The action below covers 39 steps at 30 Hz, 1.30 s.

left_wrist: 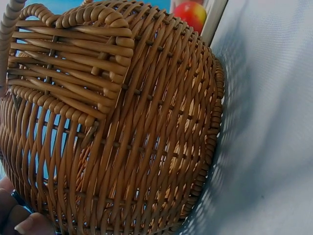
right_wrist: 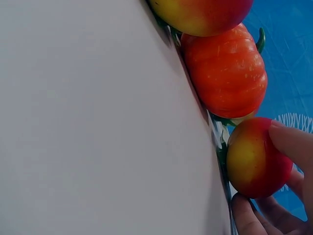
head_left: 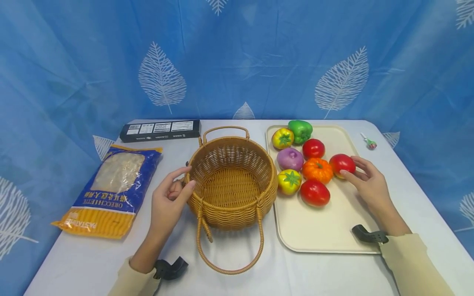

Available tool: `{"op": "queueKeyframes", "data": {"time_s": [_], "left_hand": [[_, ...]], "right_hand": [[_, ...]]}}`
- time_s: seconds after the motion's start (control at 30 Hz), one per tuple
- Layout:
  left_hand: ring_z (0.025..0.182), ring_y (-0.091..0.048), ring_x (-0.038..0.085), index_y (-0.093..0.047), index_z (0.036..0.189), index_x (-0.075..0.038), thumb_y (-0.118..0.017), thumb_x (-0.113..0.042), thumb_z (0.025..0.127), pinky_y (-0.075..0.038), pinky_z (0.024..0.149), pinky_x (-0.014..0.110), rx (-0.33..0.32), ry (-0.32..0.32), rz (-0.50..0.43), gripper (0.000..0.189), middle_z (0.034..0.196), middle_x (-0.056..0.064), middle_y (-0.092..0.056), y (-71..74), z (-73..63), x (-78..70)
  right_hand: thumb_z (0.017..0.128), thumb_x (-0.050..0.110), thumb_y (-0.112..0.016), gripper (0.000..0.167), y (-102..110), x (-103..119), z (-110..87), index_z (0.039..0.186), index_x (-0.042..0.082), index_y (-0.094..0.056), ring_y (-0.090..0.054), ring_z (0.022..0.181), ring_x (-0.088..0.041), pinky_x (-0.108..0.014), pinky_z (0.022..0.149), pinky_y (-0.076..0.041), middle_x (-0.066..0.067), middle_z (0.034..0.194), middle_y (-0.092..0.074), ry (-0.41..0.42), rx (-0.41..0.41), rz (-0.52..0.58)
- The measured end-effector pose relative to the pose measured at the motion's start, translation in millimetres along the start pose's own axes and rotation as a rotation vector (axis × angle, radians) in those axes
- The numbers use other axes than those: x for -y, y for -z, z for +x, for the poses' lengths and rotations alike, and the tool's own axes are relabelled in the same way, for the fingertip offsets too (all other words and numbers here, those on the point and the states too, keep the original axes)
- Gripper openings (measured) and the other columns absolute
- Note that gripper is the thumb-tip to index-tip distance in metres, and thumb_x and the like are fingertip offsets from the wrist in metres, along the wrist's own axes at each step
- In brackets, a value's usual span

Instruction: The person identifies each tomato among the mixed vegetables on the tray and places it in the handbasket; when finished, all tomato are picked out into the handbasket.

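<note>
A round brown wicker basket [head_left: 231, 218] stands in the middle with nothing inside, its front handle folded down onto the table. My left hand [head_left: 168, 201] holds its left rim with thumb and fingers; the left wrist view shows the woven wall [left_wrist: 156, 122] close up. On a cream tray [head_left: 314, 238] lie several fruits and vegetables. My right hand [head_left: 372, 187] grips a red-and-yellow fruit [right_wrist: 257, 156] between thumb and fingers, at the tray's right side. Beside that fruit is an orange pumpkin [head_left: 317, 170].
Also on the tray are a purple onion [head_left: 290, 159], a green pepper [head_left: 300, 131], two yellow fruits [head_left: 282, 138] and two more red ones [head_left: 314, 193]. A blue pasta bag [head_left: 115, 185] and black box [head_left: 161, 130] lie left; a lollipop [head_left: 369, 142] lies right.
</note>
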<state>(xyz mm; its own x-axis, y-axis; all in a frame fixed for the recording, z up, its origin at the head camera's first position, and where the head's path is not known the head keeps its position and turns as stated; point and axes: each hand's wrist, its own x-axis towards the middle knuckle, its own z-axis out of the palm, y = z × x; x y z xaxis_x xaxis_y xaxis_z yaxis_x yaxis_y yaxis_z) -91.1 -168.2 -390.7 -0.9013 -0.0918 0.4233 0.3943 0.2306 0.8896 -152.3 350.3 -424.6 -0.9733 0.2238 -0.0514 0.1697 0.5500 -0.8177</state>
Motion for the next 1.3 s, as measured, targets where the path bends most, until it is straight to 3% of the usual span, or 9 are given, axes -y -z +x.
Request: {"op": "queueKeyframes", "data": {"time_s": [0.2, 0.53, 1.07, 1.3], "left_hand": [[0.054, -0.027, 0.011, -0.068, 0.131, -0.012, -0.071, -0.007, 0.096, -0.026, 0.045, 0.027, 0.001, -0.002, -0.005, 0.036, 0.062, 0.000, -0.028, -0.6, 0.3, -0.4], [0.053, -0.027, 0.011, -0.068, 0.131, -0.011, -0.071, -0.006, 0.096, -0.025, 0.045, 0.027, -0.002, -0.006, -0.008, 0.035, 0.061, 0.000, -0.028, -0.7, 0.0, 0.3], [0.052, -0.026, 0.011, -0.068, 0.131, -0.011, -0.071, -0.006, 0.096, -0.025, 0.044, 0.027, 0.003, 0.001, -0.018, 0.035, 0.060, -0.001, -0.027, -0.5, 0.2, -0.8], [0.052, -0.027, 0.012, -0.068, 0.131, -0.012, -0.071, -0.007, 0.096, -0.026, 0.044, 0.027, -0.003, 0.002, -0.011, 0.035, 0.060, -0.001, -0.028, -0.1, 0.3, -1.2]], "right_hand": [[0.095, 0.052, -0.067, 0.077, 1, 0, -3.6, 0.159, 0.023, -0.036, -0.045, 0.137, -0.045, -0.022, 0.090, -0.048, -0.020, 0.158, -0.038, 0.008, -0.037, 0.012], [0.094, 0.053, -0.069, 0.073, 7, 9, -11.6, 0.158, 0.033, -0.038, -0.043, 0.140, -0.038, -0.009, 0.083, -0.045, -0.011, 0.161, -0.036, -0.014, -0.082, 0.062], [0.095, 0.037, -0.073, 0.070, 4, 40, -22.9, 0.157, 0.029, -0.042, -0.048, 0.139, -0.025, -0.008, 0.081, -0.045, -0.004, 0.159, -0.040, 0.081, -0.142, 0.136], [0.094, 0.024, -0.076, 0.065, -1, 62, -32.7, 0.153, 0.022, -0.048, -0.055, 0.124, -0.011, -0.010, 0.081, -0.048, -0.005, 0.151, -0.047, 0.180, -0.155, 0.216]]}}
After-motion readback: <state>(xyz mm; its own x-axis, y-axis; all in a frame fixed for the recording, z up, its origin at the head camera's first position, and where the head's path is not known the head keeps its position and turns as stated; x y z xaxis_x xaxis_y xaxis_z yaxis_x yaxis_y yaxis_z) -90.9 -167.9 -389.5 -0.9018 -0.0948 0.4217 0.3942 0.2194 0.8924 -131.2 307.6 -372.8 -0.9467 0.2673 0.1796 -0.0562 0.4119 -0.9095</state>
